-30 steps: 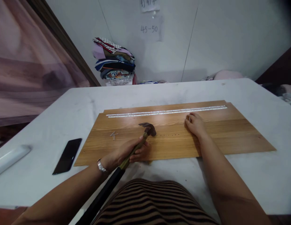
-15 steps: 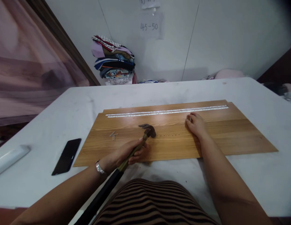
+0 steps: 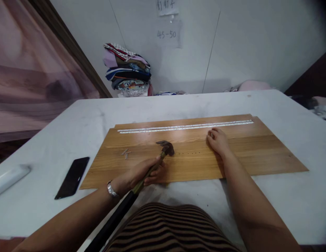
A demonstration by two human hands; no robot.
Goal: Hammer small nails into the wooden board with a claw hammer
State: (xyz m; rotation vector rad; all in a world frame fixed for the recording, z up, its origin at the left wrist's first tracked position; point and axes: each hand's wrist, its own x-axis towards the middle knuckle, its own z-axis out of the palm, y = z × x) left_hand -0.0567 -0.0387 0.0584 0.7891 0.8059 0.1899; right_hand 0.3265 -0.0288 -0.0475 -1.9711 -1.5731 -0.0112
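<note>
My left hand (image 3: 144,170) is wrapped round the handle of a claw hammer (image 3: 168,147) near its head; the black grip runs back under my forearm. The hammer head is over the middle of a wooden board (image 3: 257,150), at the left end of a row of small dark nail heads or holes (image 3: 188,153). Right of that row, my right hand (image 3: 218,141) is on the board with its fingers pinched together. A small shiny piece, apparently a nail (image 3: 212,135), shows between the fingertips. Several loose nails (image 3: 126,154) lie to the left on the board.
Two pale marked strips (image 3: 184,127) run along the board's far side. A black phone (image 3: 72,177) and a white roll (image 3: 12,179) lie on the white table (image 3: 97,110) at left. Folded clothes (image 3: 128,70) are stacked by the wall, below handwritten paper signs (image 3: 166,34).
The view has tilted up slightly, so things appear a little lower and more of the upper sign shows. Both hands and the hammer keep nearly the same places over the board.
</note>
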